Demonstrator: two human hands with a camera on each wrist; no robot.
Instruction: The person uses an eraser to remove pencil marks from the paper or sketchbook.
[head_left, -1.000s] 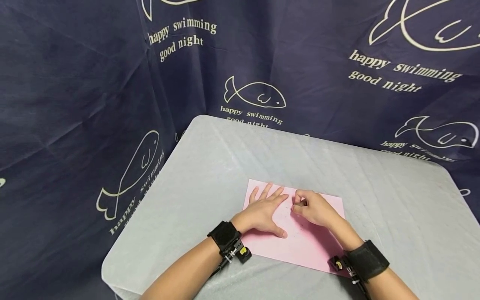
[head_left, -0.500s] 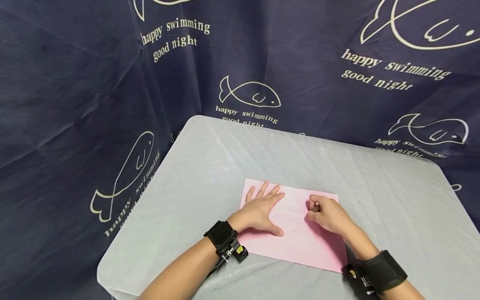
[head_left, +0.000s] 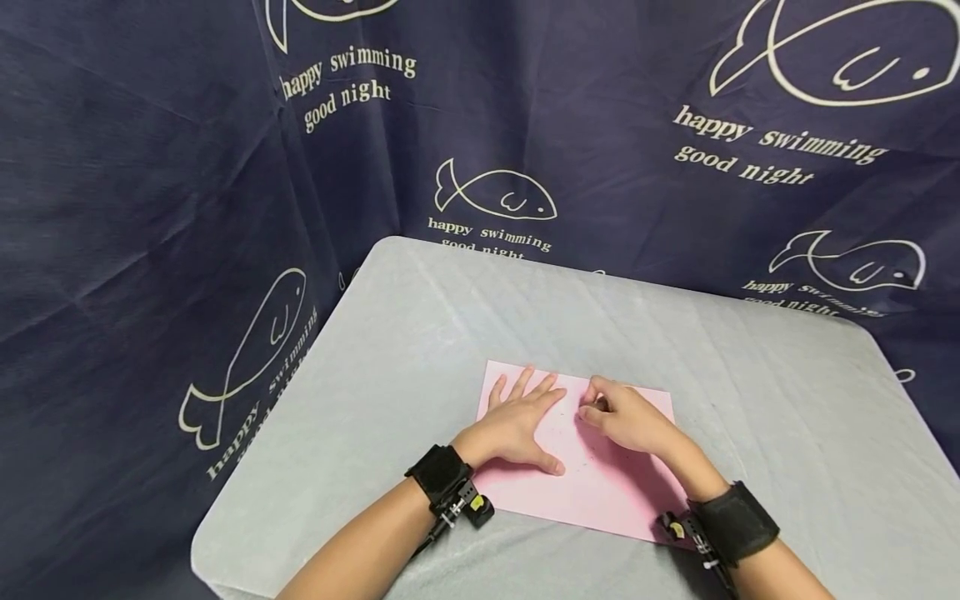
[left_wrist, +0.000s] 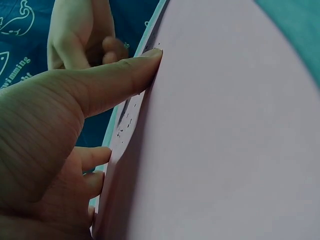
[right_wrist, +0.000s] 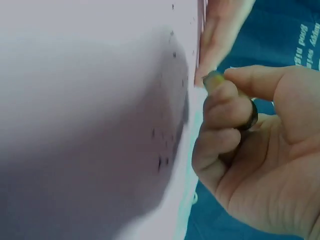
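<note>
Paper: pink sheet (head_left: 592,487) lying flat on the grey table (head_left: 420,333), towards the near edge, its long sides running roughly left to right. Small dark specks dot it in an arc between the two hands.
Left hand: left hand (head_left: 517,425) spread palm-down on the left half of the sheet, fingers straight and fanned towards the far edge, thumb stretched out to the right. Nothing gripped, just pressing the paper flat. The left wrist view shows the thumb (left_wrist: 120,75) lying along the pink surface, specks beside its tip.
Right hand: right hand (head_left: 626,419) hovering low over the far middle of the sheet, just beside the left fingertips, fingers curled in. From the right wrist view, thumb and forefinger are pinched on a small tool (right_wrist: 215,80), greenish at the tip; a dark band (right_wrist: 251,117) shows between the fingers behind it. What kind of tool it is, I cannot tell, it is too blurred. The tip sits right at the paper, near the specks.
Wrists: black strap (head_left: 442,473) on the left wrist, black strap (head_left: 738,521) on the right, each with a small device on it.
Backdrop: dark blue cloth (head_left: 150,167) hanging behind and to the left of the table, printed with white fish outlines and the words "happy swimming good night".
</note>
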